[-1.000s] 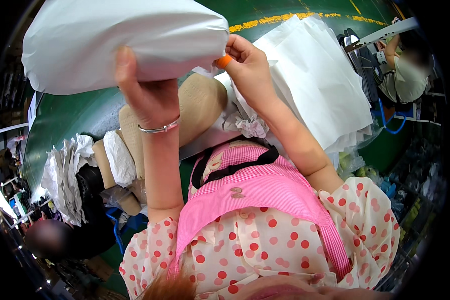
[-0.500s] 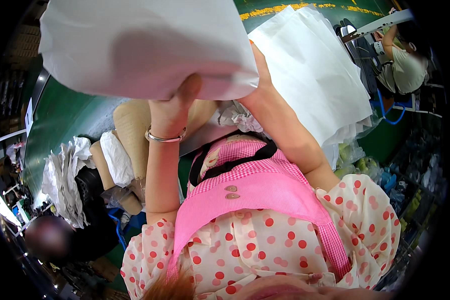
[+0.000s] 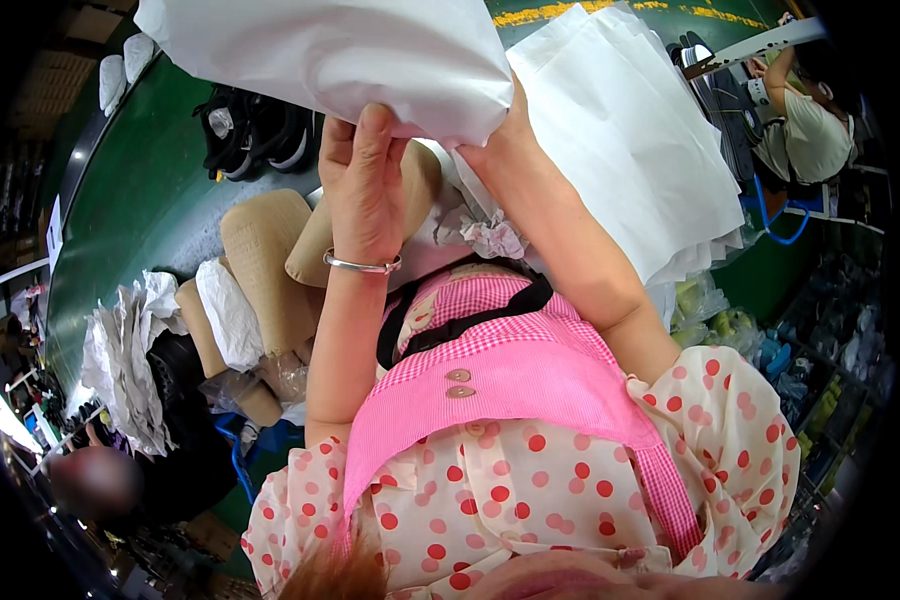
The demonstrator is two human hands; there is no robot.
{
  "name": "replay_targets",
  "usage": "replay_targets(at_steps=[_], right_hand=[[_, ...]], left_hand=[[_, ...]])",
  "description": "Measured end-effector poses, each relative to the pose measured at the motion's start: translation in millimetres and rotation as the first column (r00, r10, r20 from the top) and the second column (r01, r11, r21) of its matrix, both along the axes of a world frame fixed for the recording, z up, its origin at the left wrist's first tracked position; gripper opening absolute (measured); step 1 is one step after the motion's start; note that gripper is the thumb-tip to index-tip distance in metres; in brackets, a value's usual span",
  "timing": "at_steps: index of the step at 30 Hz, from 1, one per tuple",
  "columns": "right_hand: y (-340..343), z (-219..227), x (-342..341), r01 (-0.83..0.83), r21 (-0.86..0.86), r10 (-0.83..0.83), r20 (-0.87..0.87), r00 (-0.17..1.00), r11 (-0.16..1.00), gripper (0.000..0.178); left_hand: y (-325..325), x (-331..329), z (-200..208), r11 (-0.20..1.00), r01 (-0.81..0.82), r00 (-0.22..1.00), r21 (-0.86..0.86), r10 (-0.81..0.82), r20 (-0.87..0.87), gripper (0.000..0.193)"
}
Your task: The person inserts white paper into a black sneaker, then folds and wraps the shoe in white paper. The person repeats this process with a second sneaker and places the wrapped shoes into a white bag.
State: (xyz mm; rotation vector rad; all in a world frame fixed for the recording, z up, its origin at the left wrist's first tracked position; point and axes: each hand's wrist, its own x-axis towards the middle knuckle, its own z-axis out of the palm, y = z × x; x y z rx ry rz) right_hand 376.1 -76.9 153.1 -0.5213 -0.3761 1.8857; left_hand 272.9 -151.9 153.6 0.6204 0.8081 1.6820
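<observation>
A sheet of white paper (image 3: 340,60) is held up in front of me, bulging and curled along its near edge. My left hand (image 3: 368,185), with a metal bangle at the wrist, pinches that edge, thumb pressed on top. At the right corner, my right hand (image 3: 500,130) grips the same sheet; its fingers are mostly hidden behind the paper. To the right lies a pile of large white sheets (image 3: 625,140). Beyond my left hand, a pair of black shoes (image 3: 255,135) stands on the green tabletop. Crumpled paper (image 3: 490,235) lies between my forearms.
Brown shoe-shaped inserts (image 3: 262,240) and a white-wrapped one (image 3: 230,315) sit left of my left forearm. Creased paper (image 3: 125,360) hangs farther left. Two white wrapped pieces (image 3: 125,70) rest at the far left. A person (image 3: 810,130) works at the far right, another sits at lower left.
Both hands have moved the sheet away from me and slightly up, the left hand also rightward. The black shoes and the far-left white pieces have come into sight from behind it.
</observation>
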Motion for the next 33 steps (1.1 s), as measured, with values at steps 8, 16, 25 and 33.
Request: replay_targets(at_steps=[8, 16, 25, 33], right_hand=[[7.1, -4.8, -3.3, 0.113, -0.053, -0.108, 0.088, 0.990, 0.992, 0.030], [11.0, -18.4, -0.5, 0.048, -0.035, -0.042, 0.171, 0.984, 0.998, 0.037], [-2.0, -0.6, 7.0, -0.086, 0.073, 0.034, 0.529, 0.848, 0.994, 0.041], [8.1, -10.0, 4.0, 0.128, -0.188, -0.099, 0.155, 0.983, 0.974, 0.037]], left_hand=[[-0.7, 5.3, -1.8, 0.980, 0.047, 0.984, -0.193, -0.012, 0.179, 0.042], [-0.5, 2.7, -4.9, 0.951, 0.149, 0.971, -0.270, -0.089, 0.220, 0.057], [6.5, -10.4, -14.5, 0.996, 0.087, 0.982, -0.024, -0.090, -0.169, 0.064], [1.7, 9.8, -30.5, 0.976, -0.087, 0.963, -0.202, 0.031, -0.267, 0.063]])
